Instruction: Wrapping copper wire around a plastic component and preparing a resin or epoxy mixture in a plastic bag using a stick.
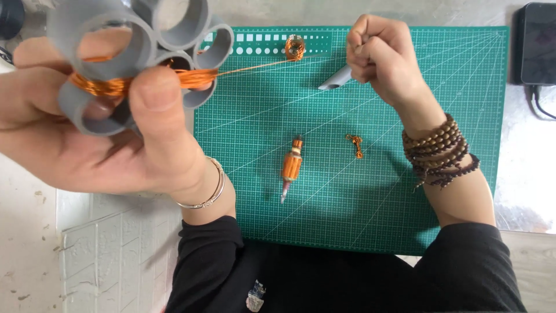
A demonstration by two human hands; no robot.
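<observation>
Copper wire (pixel 98 86) wraps a cluster of grey pipe rings (pixel 139 40), gripped by the left hand (pixel 110 127) with its thumb pressed over the winding, raised close to the camera at far left. One taut strand (pixel 249 68) runs right to a small wire coil (pixel 295 47) on the green cutting mat (pixel 347 197). Mid-mat lie a copper-wound motor armature (pixel 291 168) and a little twisted wire scrap (pixel 355 145). The right hand (pixel 379 55) is clenched around a grey tool (pixel 336 80), whose upper part is hidden in the fist. A pale bench (pixel 35 232) carries the mat; at far right a dark device (pixel 538 43) is cut off.
</observation>
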